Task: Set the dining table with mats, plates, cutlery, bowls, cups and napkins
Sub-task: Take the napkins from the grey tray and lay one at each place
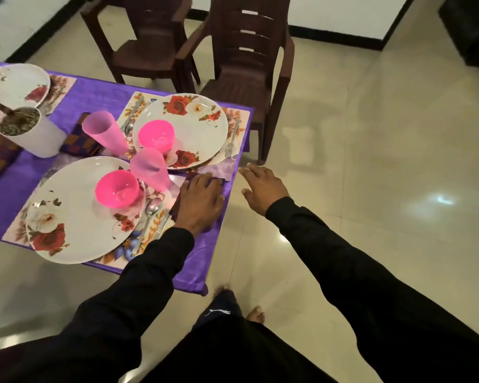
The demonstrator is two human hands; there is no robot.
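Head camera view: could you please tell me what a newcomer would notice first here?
Probably the purple tablecloth and the two hot-pink bowls, one on each flowered plate near the table's corner. Next, the left hand resting flat on a dark napkin at the table edge, while the right hand hovers open over the floor.

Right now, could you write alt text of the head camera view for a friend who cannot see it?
A person's left hand presses flat on a dark folded napkin at the corner of a purple-clothed table, while the right hand hovers open beyond the edge. Two floral plates each carry a pink bowl, with pink cups beside them.
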